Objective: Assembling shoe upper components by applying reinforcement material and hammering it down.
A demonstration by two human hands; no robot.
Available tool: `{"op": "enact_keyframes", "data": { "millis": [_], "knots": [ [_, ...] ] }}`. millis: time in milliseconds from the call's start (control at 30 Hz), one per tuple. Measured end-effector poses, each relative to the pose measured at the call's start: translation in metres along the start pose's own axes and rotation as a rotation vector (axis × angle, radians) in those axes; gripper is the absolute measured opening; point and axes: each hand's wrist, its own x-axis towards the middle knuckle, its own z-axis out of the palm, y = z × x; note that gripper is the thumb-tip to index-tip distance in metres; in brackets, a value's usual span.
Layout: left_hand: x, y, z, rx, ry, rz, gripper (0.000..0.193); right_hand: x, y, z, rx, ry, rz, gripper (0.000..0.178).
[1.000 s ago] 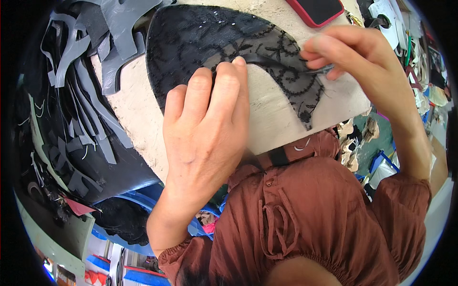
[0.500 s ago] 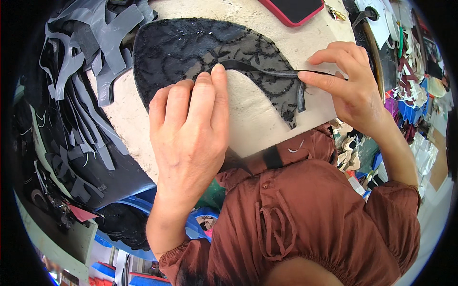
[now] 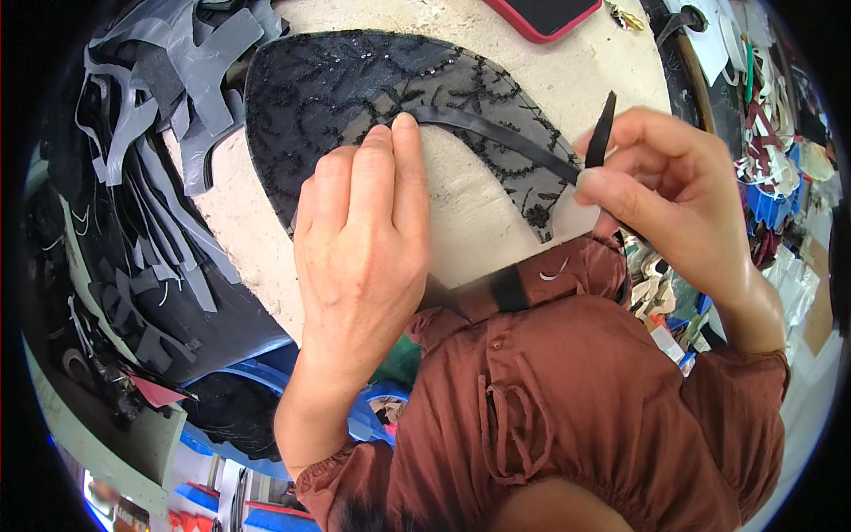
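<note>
A curved black lace shoe-upper piece (image 3: 306,97), with sequins and a sheer grey part, lies on a cream board. Along its inner curve runs a narrow black strip (image 3: 505,135). My left hand (image 3: 363,235) rests flat over the piece, fingers stretched out, the fingertips pressing near the strip's left end. On the right, my right hand (image 3: 674,191) pinches the strip between thumb and fingers, just off the piece's right edge. The strip's pointed free end sticks up above the thumb. Curled fingers partly hide the rest of that hand's grip.
The cream board (image 3: 244,222) has a rounded far edge. A phone in a red case (image 3: 551,16) lies at the back, beside a small gold-coloured metal item (image 3: 625,16). Grey and black cut strips (image 3: 208,75) pile up at the left. Scraps (image 3: 762,142) crowd the far right.
My right hand has moved a little right and toward me, turning the strip's free end upward. The strip now stretches straighter across the piece. My left hand has barely shifted.
</note>
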Motion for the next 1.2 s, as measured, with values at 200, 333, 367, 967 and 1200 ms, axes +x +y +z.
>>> {"op": "enact_keyframes", "data": {
  "millis": [200,333,367,967,1200],
  "knots": [
    [-0.002,-0.003,0.004,0.02,0.055,0.021,0.045,-0.002,0.018,0.01,0.21,-0.092,0.303,0.011],
    [-0.001,-0.003,0.004,0.017,0.047,0.027,0.046,-0.01,0.022,0.024,0.301,-0.009,0.295,0.013],
    [-0.002,-0.003,0.004,0.02,0.041,0.015,0.045,-0.009,0.029,0.027,0.302,-0.008,0.296,0.013],
    [0.007,0.02,0.001,0.074,-0.037,-0.017,0.043,-0.027,0.05,0.03,0.267,0.019,0.101,0.015],
    [0.008,0.024,-0.004,0.04,-0.06,-0.049,0.048,-0.026,0.054,0.03,0.257,-0.013,0.096,0.013]
  ]
}}
